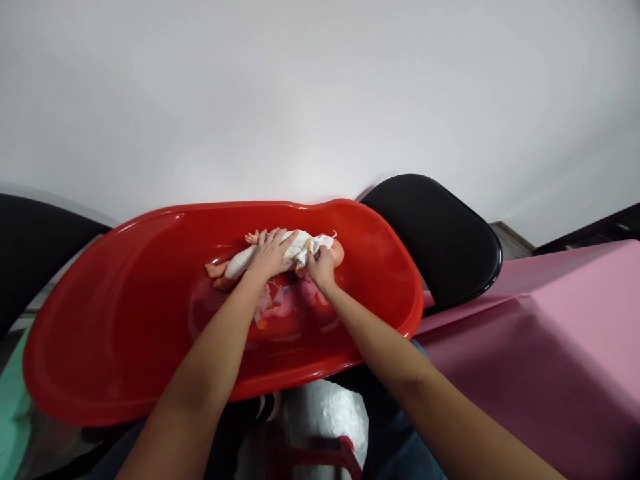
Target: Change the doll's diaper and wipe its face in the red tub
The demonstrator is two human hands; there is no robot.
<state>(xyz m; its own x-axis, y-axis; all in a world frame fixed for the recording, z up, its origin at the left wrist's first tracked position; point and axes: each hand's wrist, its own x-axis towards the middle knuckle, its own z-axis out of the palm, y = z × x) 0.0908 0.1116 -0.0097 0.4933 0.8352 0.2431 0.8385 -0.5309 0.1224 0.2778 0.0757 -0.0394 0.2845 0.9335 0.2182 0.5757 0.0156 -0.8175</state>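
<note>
From the head camera, a baby doll [300, 248] in a white garment [260, 257] lies lengthwise on the floor of a red plastic baby bathtub [100, 333]. The left hand [270, 255] rests open and flat across its middle, while the right hand [320, 267] pinches the garment near the neck. A pink printed cloth [275, 303] lies just beside it. The doll looks light, with firm limbs and soft clothing; the torso seems the surest hold.

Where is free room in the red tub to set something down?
The left end of the tub is bare, between the doll's feet and the rim. Crowded: the doll's chest, under the left hand and right hand, beside a printed cloth.
</note>
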